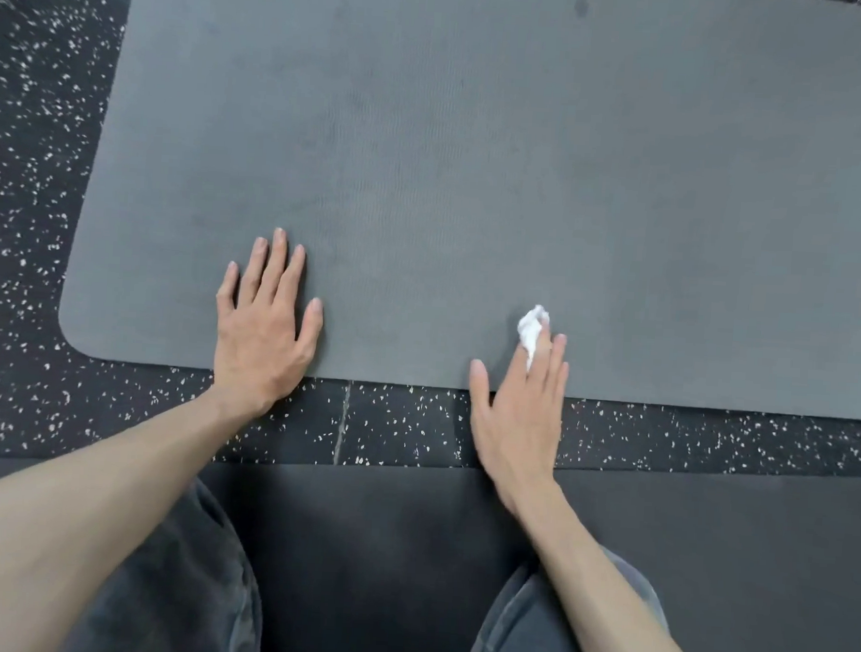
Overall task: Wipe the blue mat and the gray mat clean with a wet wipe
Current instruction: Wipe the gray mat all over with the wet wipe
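A large gray mat (479, 152) lies flat on the floor and fills most of the head view. My left hand (262, 325) rests flat on its near edge, fingers straight and spread. My right hand (519, 407) lies over the same near edge further right, fingers straight, pressing a crumpled white wet wipe (533, 329) against the mat. The wipe sticks out past the fingertips. No blue mat is in view.
Black speckled rubber floor (28, 200) shows left of the mat and in a strip along its near edge. A darker mat (707, 544) lies under my knees, which are in gray trousers (190, 588). Two dark spots (581, 5) mark the gray mat's far right part.
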